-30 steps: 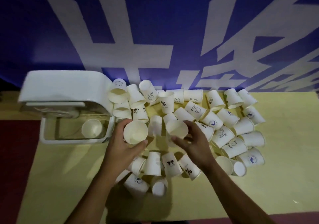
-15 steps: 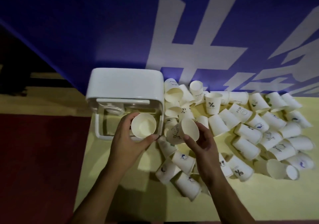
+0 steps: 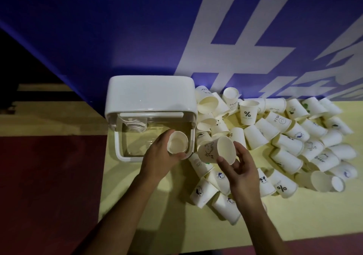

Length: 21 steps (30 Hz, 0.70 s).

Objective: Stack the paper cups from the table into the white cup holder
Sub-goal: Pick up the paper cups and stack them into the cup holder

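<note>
The white cup holder (image 3: 150,95) stands at the table's back left, its clear-walled bay open toward me. My left hand (image 3: 157,156) grips an upright paper cup (image 3: 177,143) at the bay's right front corner, mouth facing up. My right hand (image 3: 238,168) pinches the rim of a second paper cup (image 3: 216,148), which is tilted on its side with a small drawing on its wall, just right of the holder. Several more paper cups (image 3: 284,137) lie heaped across the table to the right.
The yellow table (image 3: 294,221) has a bare strip along its front edge. A dark red floor (image 3: 49,186) lies to the left. A blue banner with large white characters (image 3: 117,29) hangs right behind the holder and the cups.
My left hand has carried its cup leftward from the pile to the holder's bay and lowered it there. My right hand has lifted its cup off the pile and tilted it. The view has shifted left.
</note>
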Motion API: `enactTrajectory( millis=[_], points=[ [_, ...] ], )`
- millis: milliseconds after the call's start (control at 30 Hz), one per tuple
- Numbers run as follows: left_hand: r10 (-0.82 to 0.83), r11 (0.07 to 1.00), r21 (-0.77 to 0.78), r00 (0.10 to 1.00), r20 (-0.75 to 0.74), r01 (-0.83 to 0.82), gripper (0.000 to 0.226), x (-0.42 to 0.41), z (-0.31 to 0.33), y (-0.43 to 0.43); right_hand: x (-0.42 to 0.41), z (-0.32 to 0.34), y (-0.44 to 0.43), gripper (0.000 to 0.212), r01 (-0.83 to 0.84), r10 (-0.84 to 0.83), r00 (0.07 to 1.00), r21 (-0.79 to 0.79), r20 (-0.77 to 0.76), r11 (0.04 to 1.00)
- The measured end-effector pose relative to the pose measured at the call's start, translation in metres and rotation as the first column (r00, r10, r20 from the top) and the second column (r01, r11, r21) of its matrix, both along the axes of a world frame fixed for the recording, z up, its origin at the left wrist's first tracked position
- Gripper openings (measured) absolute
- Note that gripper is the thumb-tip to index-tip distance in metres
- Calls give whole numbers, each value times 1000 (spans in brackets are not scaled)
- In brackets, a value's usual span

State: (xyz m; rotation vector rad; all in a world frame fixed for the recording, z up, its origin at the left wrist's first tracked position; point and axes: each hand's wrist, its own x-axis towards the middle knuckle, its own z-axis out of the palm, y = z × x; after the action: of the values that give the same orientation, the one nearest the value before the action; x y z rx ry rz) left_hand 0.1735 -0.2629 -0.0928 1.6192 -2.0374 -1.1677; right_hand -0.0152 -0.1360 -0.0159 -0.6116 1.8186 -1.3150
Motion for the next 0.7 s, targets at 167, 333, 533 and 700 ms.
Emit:
enactTrajectory(
  millis=[167,333,533,700],
  points=[
    [-27,999,41,994,107,22,82,-3,-13,-5,2,-2,-8,63,-82,83,972,13,-221,997],
    [-40,994,109,995,96,30,98,1,-16,-5,13,-8,-33,67,-204,198,920,20,-338,979],
    [37,980,196,999,-38,-28,91,23,-17,2,30,-37,-62,69,-396,363,829,11,-426,918],
    [177,948,290,975,-131,-133,49,19,-6,4,33,-67,-71,73,-463,464,721,141,-515,875]
  ],
)
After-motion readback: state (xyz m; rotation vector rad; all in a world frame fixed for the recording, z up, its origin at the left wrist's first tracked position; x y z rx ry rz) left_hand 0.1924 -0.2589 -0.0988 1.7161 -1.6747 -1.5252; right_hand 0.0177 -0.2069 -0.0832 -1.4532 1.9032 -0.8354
